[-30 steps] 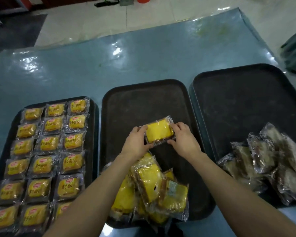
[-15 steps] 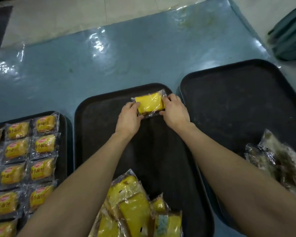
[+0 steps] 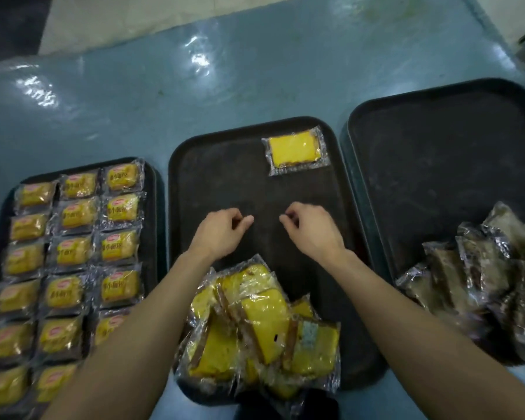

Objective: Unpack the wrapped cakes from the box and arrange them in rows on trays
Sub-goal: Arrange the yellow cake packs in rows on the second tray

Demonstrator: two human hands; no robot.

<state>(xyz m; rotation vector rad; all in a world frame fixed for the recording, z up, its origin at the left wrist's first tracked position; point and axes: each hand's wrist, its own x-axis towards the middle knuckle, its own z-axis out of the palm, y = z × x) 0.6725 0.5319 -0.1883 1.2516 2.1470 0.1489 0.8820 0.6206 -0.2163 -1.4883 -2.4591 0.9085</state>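
- While the left hand (image 3: 222, 233) and the right hand (image 3: 311, 234) are hovering side by side over the middle tray (image 3: 212, 183), neither is holding anything. The fingers of both are curling loosely inward, and a strip of dark tray is showing between them.
- One wrapped cake (image 3: 294, 151) is lying flat at the far right corner of that tray, yellow face up in its clear wrapper. It is lying well apart from both hands.
- Both forearms are reaching in from the near edge and passing on either side of a pile of yellow wrapped cakes (image 3: 261, 325). This pile is sitting on the near end of the same tray, with its packets overlapping and leaning on one another.
- Just beside it, the left tray (image 3: 152, 207) is carrying labelled cakes (image 3: 73, 250) in three neat columns, each packet lying close against the next. The left forearm is covering the near right part of it.
- On the other side, the right tray (image 3: 437, 162) is holding a heap of brownish wrapped cakes (image 3: 482, 277) toward its near right corner, with the packets jumbled together.
- All three trays are standing side by side on a glossy blue table covering (image 3: 194, 95), which is catching bright glints of light.
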